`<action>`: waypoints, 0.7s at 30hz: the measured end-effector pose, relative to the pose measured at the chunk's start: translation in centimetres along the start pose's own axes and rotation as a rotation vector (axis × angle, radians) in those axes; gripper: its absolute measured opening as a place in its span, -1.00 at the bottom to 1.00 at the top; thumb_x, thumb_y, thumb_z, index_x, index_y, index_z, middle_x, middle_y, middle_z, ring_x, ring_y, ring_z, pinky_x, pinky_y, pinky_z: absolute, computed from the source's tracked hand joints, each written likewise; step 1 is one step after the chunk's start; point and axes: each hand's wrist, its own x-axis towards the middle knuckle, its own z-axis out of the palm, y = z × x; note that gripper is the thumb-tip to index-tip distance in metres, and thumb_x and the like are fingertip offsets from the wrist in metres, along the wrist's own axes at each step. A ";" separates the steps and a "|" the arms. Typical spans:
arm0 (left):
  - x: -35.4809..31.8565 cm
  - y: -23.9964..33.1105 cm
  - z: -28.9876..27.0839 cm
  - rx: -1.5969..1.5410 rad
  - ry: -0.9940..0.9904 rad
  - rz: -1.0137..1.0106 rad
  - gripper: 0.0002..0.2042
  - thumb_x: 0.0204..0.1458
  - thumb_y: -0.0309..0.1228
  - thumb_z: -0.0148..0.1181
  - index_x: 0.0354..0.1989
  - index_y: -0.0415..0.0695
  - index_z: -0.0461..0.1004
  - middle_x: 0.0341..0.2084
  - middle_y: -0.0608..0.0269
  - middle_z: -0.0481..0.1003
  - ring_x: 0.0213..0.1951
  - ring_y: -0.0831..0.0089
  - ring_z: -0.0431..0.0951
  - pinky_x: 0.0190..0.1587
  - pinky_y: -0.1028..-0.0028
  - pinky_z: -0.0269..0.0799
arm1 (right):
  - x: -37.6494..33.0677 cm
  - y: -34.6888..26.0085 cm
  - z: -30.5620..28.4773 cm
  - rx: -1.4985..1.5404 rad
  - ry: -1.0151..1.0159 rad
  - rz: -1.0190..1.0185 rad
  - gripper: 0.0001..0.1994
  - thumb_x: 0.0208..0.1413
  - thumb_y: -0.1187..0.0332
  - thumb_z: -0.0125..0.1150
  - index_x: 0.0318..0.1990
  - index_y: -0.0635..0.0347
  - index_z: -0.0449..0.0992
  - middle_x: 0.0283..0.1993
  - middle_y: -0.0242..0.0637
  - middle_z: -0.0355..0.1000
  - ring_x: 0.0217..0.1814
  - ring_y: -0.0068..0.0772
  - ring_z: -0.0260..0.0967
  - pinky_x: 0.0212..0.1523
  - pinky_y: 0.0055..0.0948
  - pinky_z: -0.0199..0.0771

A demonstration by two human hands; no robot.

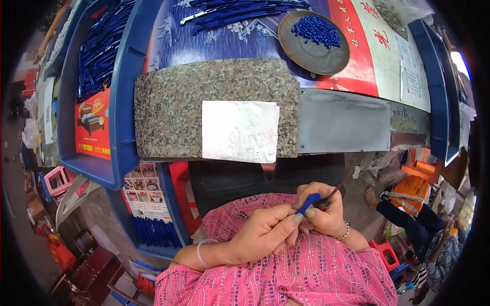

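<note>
Close to my chest, below the table's front edge, both hands are together on a small glossy blue piece [308, 203] with a rounded upper end. My left hand [269, 228] pinches its lower part between thumb and fingers. Against its other side are the curled fingers of my right hand [326, 213]. A thin dark stick-like tool [337, 188] also juts up from my right hand; its lower end is hidden in the fingers. Most of the blue piece's lower part is covered by my fingertips.
On the granite slab [173, 107] lies a folded white paper [240, 130], beside a grey metal plate [342, 122]. Behind are a round dish [311, 58] of small blue pieces and a pile of long blue strips [240, 13]. Blue trays [120, 97] stand left; a person sits at right.
</note>
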 end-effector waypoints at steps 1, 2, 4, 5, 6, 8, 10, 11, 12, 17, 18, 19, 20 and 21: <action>0.1 -0.2 0.0 0.004 0.007 -0.005 -0.74 0.22 -0.36 -0.19 -0.29 -0.29 0.38 -0.64 0.33 0.38 -0.72 0.75 0.26 -0.70 0.74 0.12 | 0.0 0.4 -0.1 0.029 0.031 0.045 -0.86 0.02 0.55 0.00 -0.24 0.41 0.36 -0.50 -0.32 0.30 -0.66 -0.68 0.19 -0.66 -0.65 0.22; 0.3 -0.2 -0.2 0.013 -0.002 -0.007 -0.74 0.22 -0.36 -0.19 -0.29 -0.29 0.38 -0.64 0.33 0.38 -0.72 0.75 0.26 -0.70 0.74 0.12 | 0.2 0.5 0.0 0.055 0.063 0.084 -0.86 0.02 0.56 -0.01 -0.24 0.41 0.36 -0.53 -0.34 0.30 -0.66 -0.68 0.19 -0.66 -0.65 0.21; 0.7 -0.3 -0.3 -0.016 0.042 -0.008 -0.72 0.22 -0.33 -0.22 -0.32 -0.29 0.36 -0.67 0.31 0.37 -0.76 0.74 0.21 -0.73 0.73 0.07 | 0.5 0.0 0.5 0.074 0.125 0.133 -0.84 0.00 0.48 0.06 -0.28 0.40 0.36 -0.51 -0.30 0.31 -0.68 -0.68 0.16 -0.69 -0.66 0.17; 0.9 -0.1 -0.6 -0.002 0.032 -0.014 -0.72 0.22 -0.33 -0.22 -0.32 -0.29 0.36 -0.67 0.31 0.37 -0.76 0.74 0.21 -0.73 0.73 0.07 | 0.6 -0.2 0.8 0.099 0.181 0.194 -0.80 -0.03 0.41 0.14 -0.31 0.40 0.37 -0.49 -0.27 0.32 -0.70 -0.67 0.13 -0.72 -0.66 0.14; 1.0 0.2 -0.8 -0.165 -0.001 -0.074 -0.71 0.22 -0.31 -0.21 -0.31 -0.28 0.37 -0.70 0.32 0.35 -0.79 0.73 0.18 -0.74 0.72 0.06 | 0.8 -0.3 0.8 0.088 0.160 0.183 -0.82 -0.02 0.48 0.08 -0.26 0.41 0.38 -0.52 -0.29 0.33 -0.69 -0.67 0.16 -0.71 -0.66 0.16; 1.3 0.3 -1.0 -0.420 0.009 -0.209 -0.70 0.22 -0.28 -0.22 -0.32 -0.27 0.37 -0.77 0.31 0.29 -0.85 0.72 0.08 -0.79 0.70 0.01 | 1.3 -1.9 1.0 0.020 0.169 0.207 -0.80 -0.01 0.48 0.06 -0.23 0.41 0.38 -0.53 -0.31 0.33 -0.69 -0.66 0.17 -0.70 -0.66 0.17; 1.4 0.6 -1.4 -0.514 -0.046 -0.226 -0.71 0.22 -0.30 -0.23 -0.33 -0.26 0.36 -0.79 0.32 0.27 -0.87 0.72 0.07 -0.80 0.70 0.00 | 1.4 -2.2 0.6 -0.050 0.152 0.205 -0.76 0.03 0.45 0.00 -0.16 0.42 0.38 -0.57 -0.34 0.34 -0.70 -0.65 0.16 -0.67 -0.66 0.18; 1.4 0.7 -1.4 -0.625 -0.097 -0.236 -0.71 0.22 -0.31 -0.24 -0.34 -0.26 0.36 -0.80 0.32 0.26 -0.88 0.72 0.05 -0.82 0.70 -0.01 | 1.3 -2.3 0.5 -0.045 0.159 0.198 -0.76 0.03 0.45 0.00 -0.16 0.42 0.38 -0.57 -0.34 0.34 -0.70 -0.65 0.16 -0.67 -0.66 0.18; 1.5 0.9 -1.4 -0.638 -0.080 -0.257 -0.71 0.23 -0.31 -0.25 -0.36 -0.25 0.34 -0.81 0.33 0.24 -0.91 0.71 0.02 -0.83 0.71 -0.02 | 1.2 -2.5 0.4 -0.012 0.155 0.197 -0.77 0.06 0.48 -0.04 -0.14 0.42 0.37 -0.57 -0.35 0.34 -0.69 -0.69 0.18 -0.64 -0.68 0.19; 1.7 0.6 -1.3 -0.644 -0.104 -0.274 -0.72 0.23 -0.32 -0.26 -0.33 -0.25 0.34 -0.80 0.32 0.25 -0.90 0.72 0.01 -0.83 0.71 -0.03 | 0.9 -2.4 0.1 0.003 0.164 0.179 -0.80 0.09 0.49 -0.07 -0.16 0.41 0.39 -0.57 -0.36 0.35 -0.67 -0.73 0.20 -0.60 -0.70 0.21; 1.7 0.6 -1.3 -0.638 -0.113 -0.258 -0.73 0.22 -0.32 -0.26 -0.30 -0.25 0.33 -0.79 0.32 0.26 -0.90 0.72 0.01 -0.82 0.72 -0.03 | 0.9 -2.4 0.1 0.006 0.166 0.177 -0.80 0.09 0.49 -0.07 -0.16 0.41 0.39 -0.57 -0.36 0.35 -0.67 -0.73 0.20 -0.60 -0.70 0.21; 1.7 0.7 -1.1 -0.636 -0.112 -0.262 -0.73 0.22 -0.32 -0.26 -0.30 -0.25 0.33 -0.79 0.32 0.26 -0.90 0.72 0.01 -0.82 0.72 -0.03 | 0.8 -2.3 0.0 -0.013 0.175 0.162 -0.80 0.10 0.48 -0.06 -0.17 0.41 0.39 -0.55 -0.36 0.36 -0.66 -0.73 0.20 -0.60 -0.71 0.21; 1.6 0.9 -1.0 -0.583 -0.092 -0.255 -0.75 0.22 -0.31 -0.25 -0.24 -0.24 0.31 -0.78 0.31 0.27 -0.89 0.72 0.03 -0.81 0.72 -0.02 | 0.9 -2.2 0.0 -0.031 0.181 0.147 -0.80 0.10 0.47 -0.05 -0.17 0.40 0.39 -0.53 -0.35 0.37 -0.66 -0.74 0.21 -0.60 -0.71 0.20; 1.5 1.1 -0.8 -0.530 -0.072 -0.248 -0.75 0.22 -0.31 -0.25 -0.19 -0.24 0.29 -0.77 0.30 0.28 -0.88 0.72 0.04 -0.79 0.73 -0.01 | 0.9 -2.2 -0.1 -0.027 0.180 0.145 -0.80 0.10 0.47 -0.05 -0.17 0.40 0.39 -0.53 -0.35 0.37 -0.66 -0.74 0.21 -0.60 -0.71 0.20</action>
